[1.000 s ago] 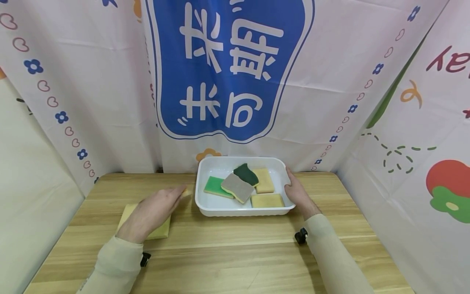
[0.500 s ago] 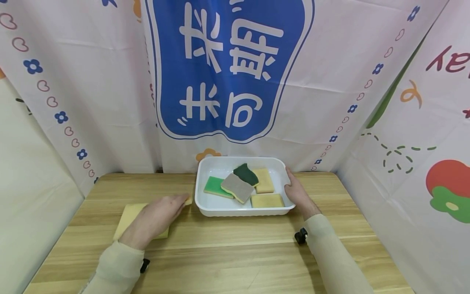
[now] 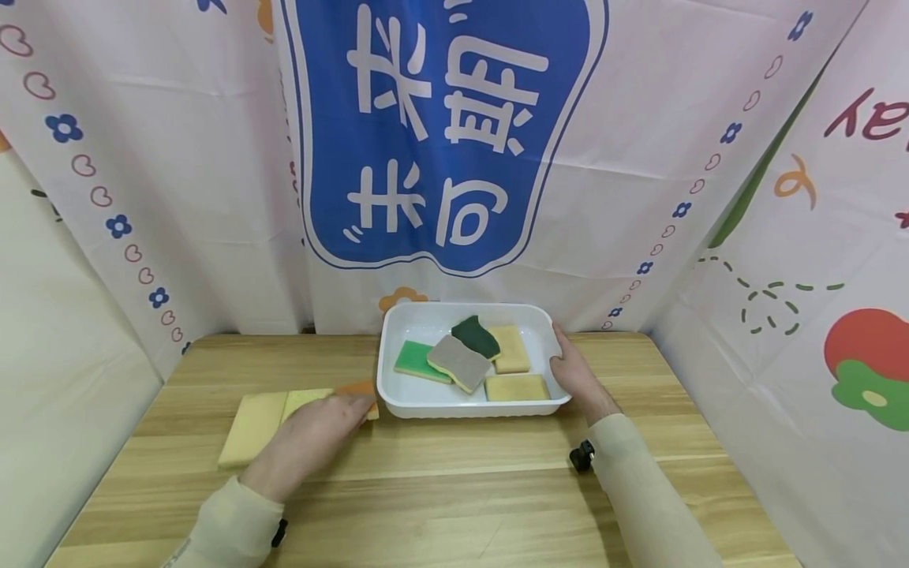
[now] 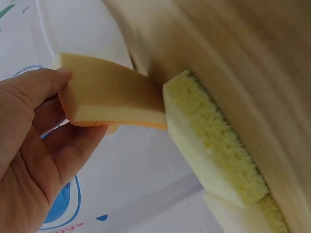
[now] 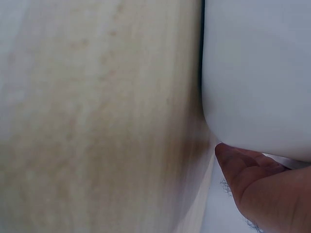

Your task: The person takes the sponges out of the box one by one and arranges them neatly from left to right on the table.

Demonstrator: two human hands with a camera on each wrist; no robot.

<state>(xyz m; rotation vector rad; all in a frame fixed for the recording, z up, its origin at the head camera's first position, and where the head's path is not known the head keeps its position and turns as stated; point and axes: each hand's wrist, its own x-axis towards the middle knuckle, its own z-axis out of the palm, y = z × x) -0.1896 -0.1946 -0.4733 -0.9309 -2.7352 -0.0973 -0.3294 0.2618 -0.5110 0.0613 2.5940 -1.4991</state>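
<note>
My left hand [image 3: 312, 442] pinches an orange-backed sponge [image 4: 112, 92] by one end, thumb on its pale yellow face and fingers on the orange side. The sponge's other end reaches a yellow sponge [image 4: 214, 141] in the left wrist view. That one lies on the table beside another yellow sponge [image 3: 252, 426], partly behind my left hand. At the right end of a white tray [image 3: 469, 410], my right hand [image 3: 577, 379] grips the rim; some fingers are hidden. Inside the tray are a green sponge [image 3: 414, 359], a grey-topped sponge [image 3: 460, 363], a dark green one [image 3: 476, 338] and two yellow ones [image 3: 517, 387].
The wooden table [image 3: 454, 497] bears everything. A printed curtain [image 3: 234, 197] hangs right behind the tray and table's back edge, with more white printed cloth [image 3: 802, 379] on the right side.
My left hand has drawn the orange-backed sponge out to the right and slightly nearer, showing more of its orange side. The two yellow sponges are more uncovered. My right hand stays on the tray.
</note>
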